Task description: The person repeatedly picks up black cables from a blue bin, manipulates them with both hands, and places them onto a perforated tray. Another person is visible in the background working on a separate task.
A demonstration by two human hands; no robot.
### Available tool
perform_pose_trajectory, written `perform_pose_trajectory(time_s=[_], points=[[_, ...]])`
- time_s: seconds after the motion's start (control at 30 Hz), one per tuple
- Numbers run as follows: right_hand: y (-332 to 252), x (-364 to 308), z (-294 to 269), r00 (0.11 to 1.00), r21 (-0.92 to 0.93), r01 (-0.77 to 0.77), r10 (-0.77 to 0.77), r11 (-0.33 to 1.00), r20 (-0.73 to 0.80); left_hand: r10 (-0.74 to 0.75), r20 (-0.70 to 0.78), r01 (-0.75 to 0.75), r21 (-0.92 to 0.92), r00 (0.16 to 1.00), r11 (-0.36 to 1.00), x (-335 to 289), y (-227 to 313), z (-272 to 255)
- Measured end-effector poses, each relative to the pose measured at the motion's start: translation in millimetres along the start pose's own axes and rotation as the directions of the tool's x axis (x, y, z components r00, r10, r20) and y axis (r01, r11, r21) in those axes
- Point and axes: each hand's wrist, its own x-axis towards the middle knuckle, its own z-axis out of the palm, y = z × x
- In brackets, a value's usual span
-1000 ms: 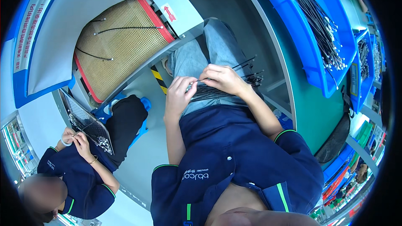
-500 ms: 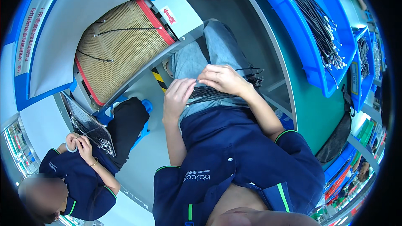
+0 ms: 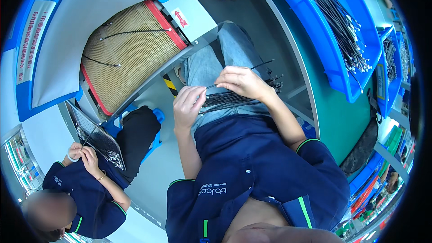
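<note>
Across the lap [image 3: 201, 65] lies a bundle of black cables [image 3: 229, 100], finished or waiting, I cannot tell which. Above it, the left hand [image 3: 188, 103] and right hand [image 3: 243, 82] both pinch a single cable [image 3: 262, 64], which seems only partway through handling

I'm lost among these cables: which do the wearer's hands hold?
The black cable spanning left hand to right hand; the bundle rests on the lap.

room: over floor [image 3: 165, 155] between left hand [image 3: 188, 104] and co-worker's knee [image 3: 141, 126] | ahead-left: conveyor [image 3: 135, 49] blocks | right of right hand [image 3: 243, 82]: bench [image 3: 335, 121] | between hands: black cable [image 3: 211, 87] | beneath: cable bundle [image 3: 231, 102] | under-bench depth: dim, hard to judge
</note>
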Motion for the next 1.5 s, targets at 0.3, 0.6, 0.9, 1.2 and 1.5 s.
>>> perform_pose_trajectory(time_s=[0.3, 0.6, 0.9, 1.2, 1.5], points=[[15, -5, -43, 0.995, -0.187, -0.098, 0.095, 0.978, -0.026, -0.157, -0.032, 0.16, 0.13, 0.987, 0.979, -17, -28, -43], [23, -15, -64, 0.977, -0.121, -0.192, 0.179, 0.974, -0.114, -0.275, -0.148, 0.297, 0.154, 0.95, 0.942, -44, -51, -74], [15, -16, -60, 0.967, -0.236, 0.057, -0.113, 0.97, -0.228, -0.373, -0.097, 0.382, 0.094, 0.923, 0.92, -48, -55, -82], [15, -15, -58, 0.974, -0.295, 0.101, -0.155, 0.95, -0.164, -0.327, -0.129, 0.342, 0.126, 0.936, 0.931, -47, -51, -93], [22, -23, -54, 0.955, -0.305, 0.195, -0.252, 0.932, -0.159, -0.338, -0.126, 0.354, 0.145, 0.933, 0.924, -46, -47, -98]])
